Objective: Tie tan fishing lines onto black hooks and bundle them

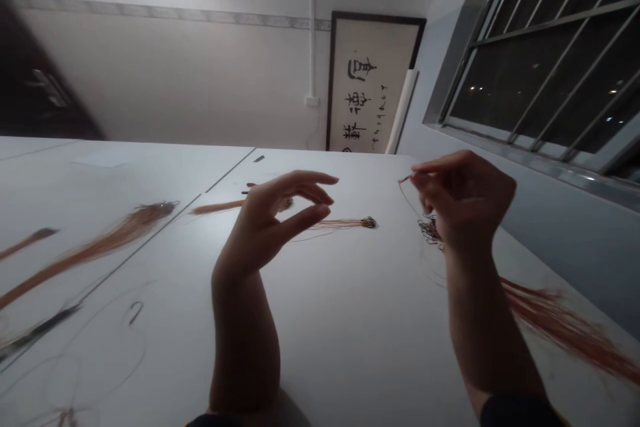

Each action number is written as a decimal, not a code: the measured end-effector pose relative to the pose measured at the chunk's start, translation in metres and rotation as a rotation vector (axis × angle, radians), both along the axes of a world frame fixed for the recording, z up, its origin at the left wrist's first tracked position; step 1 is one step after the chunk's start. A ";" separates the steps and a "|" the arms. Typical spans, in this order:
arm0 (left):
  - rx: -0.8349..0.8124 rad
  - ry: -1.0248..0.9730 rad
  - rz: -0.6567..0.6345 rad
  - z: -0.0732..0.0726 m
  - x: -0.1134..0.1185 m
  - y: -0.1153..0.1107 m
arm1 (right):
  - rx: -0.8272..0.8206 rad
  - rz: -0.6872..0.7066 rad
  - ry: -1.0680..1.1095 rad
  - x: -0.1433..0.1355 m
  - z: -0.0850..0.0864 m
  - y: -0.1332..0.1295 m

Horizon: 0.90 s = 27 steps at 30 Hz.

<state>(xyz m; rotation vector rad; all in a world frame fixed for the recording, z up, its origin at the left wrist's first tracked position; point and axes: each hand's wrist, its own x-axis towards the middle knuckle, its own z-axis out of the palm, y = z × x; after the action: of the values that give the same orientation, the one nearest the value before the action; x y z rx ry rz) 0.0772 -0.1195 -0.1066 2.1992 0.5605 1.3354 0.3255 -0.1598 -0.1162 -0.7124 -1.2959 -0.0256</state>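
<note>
My left hand is raised above the table, fingers curved and the thumb apart from them, with nothing visible between. Pinched in the fingertips of my right hand is a thin reddish line; a fine pale strand drops from its end. Just below that hand lies a cluster of dark hooks, partly hidden by the wrist. A small bundle of hooks on orange lines rests between the hands. Behind my left hand, another bundle is partly covered.
On the white table lie long orange-brown bundles at left, a single hook and loose curling strands. Red strands spread beyond my right forearm. A wall and a barred window border the right side.
</note>
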 end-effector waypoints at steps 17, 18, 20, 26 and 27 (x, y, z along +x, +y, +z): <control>0.154 -1.013 0.641 -0.011 -0.088 0.046 | -0.551 0.826 0.101 -0.061 -0.026 0.048; 0.123 -1.031 0.624 -0.012 -0.094 0.049 | -0.579 0.854 0.149 -0.065 -0.030 0.060; 0.061 -1.014 0.586 -0.013 -0.097 0.051 | -0.615 0.859 0.191 -0.070 -0.038 0.079; -0.038 -0.678 0.424 -0.008 -0.045 0.049 | -0.660 0.767 0.120 -0.069 -0.036 0.075; -0.071 -0.555 0.383 -0.007 -0.033 0.047 | -0.657 0.739 0.104 -0.069 -0.034 0.070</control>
<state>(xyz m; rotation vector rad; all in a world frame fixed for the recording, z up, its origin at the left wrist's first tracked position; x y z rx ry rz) 0.0438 -0.0728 -0.1140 1.6003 0.8112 1.9894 0.2567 -0.0901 -0.1499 -0.7226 -1.4041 1.0607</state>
